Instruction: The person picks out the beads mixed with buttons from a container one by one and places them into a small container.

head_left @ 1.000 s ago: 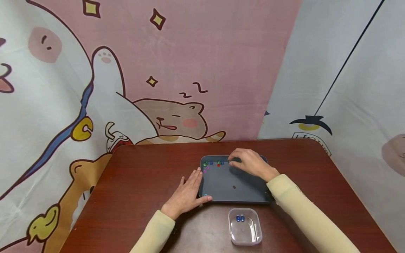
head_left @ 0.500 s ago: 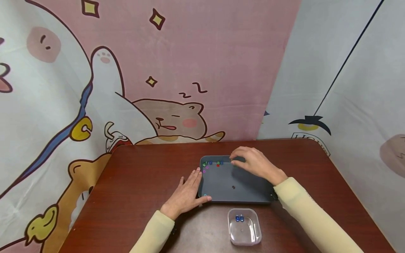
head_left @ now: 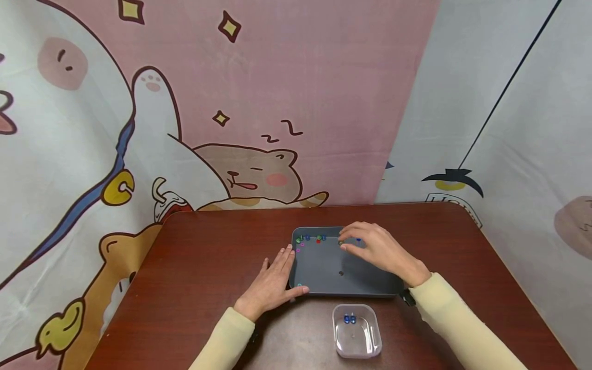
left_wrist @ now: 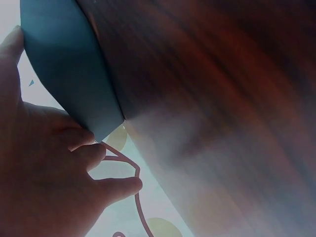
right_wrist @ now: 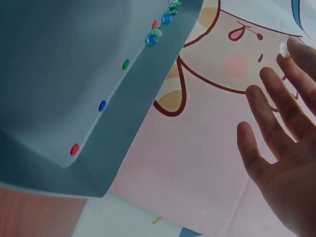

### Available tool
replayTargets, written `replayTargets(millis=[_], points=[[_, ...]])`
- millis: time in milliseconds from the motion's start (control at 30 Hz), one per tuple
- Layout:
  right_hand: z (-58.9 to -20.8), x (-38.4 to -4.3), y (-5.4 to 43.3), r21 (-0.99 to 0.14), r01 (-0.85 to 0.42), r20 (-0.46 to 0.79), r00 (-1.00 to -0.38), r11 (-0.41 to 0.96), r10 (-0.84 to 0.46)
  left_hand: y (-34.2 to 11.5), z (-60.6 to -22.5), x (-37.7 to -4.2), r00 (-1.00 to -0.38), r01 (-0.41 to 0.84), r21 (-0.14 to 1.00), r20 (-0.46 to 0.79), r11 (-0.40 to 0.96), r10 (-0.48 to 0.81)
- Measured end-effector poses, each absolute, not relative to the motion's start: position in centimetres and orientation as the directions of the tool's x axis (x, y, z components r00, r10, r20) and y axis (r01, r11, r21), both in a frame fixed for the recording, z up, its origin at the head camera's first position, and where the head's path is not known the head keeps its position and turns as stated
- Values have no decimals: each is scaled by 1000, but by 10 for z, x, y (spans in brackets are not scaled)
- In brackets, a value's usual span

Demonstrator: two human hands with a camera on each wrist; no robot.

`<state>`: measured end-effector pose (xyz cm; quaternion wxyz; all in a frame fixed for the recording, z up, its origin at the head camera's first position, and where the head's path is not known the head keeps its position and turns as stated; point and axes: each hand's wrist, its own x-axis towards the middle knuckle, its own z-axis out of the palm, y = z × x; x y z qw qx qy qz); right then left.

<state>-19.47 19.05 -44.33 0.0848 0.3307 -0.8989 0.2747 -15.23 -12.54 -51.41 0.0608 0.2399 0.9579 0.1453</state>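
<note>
My right hand (head_left: pixel 381 249) is over the back right part of the grey tray (head_left: pixel 319 270). In the right wrist view its thumb and index finger pinch a small clear marble (right_wrist: pixel 284 50) with a bit of orange, and the other fingers are spread. Flat against the tray's left side lies my left hand (head_left: pixel 268 285), fingertips at the rim and thumb at the front left corner. Along the tray's back wall are green marbles (head_left: pixel 299 240), a blue marble (right_wrist: pixel 151 39) and small flat discs, among them a red disc (right_wrist: pixel 74 149) and a green disc (right_wrist: pixel 126 64).
A clear plastic box (head_left: pixel 357 347) with two blue marbles (head_left: pixel 350 319) stands in front of the tray. Magenta rings (head_left: pixel 298 250), a cyan ring (head_left: pixel 299 284) and a brown piece (head_left: pixel 341 273) lie in the tray. A printed cloth (head_left: pixel 324 103) hangs behind the table (head_left: pixel 208 257).
My right hand has moved from the back wall rightward and toward me, and a small marble now shows at its fingertips. The left hand stays at the tray's side.
</note>
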Motion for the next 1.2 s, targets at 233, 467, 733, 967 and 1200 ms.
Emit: replayTargets(millis=[233,467,733,967,1200], points=[[-447,-176,192,-443,-633,331,-774,634,-540,-126,-514,-152,-877,443,309,-47,842,478],[-448,-163,196,-426,-659,370,-752,620,-545,-126,-514,-152,-875,447,309,-45,839,483],[-448,-153,201,-377,-707,431,-706,598,-562,-126,-514,-152,-871,455,311,-39,834,490],[-449,-141,206,-357,-729,458,-682,585,-571,-126,-514,-153,-871,451,310,-50,837,488],[-451,-129,209,-346,-767,491,-639,541,-592,-126,-513,-152,-874,444,310,-57,841,483]])
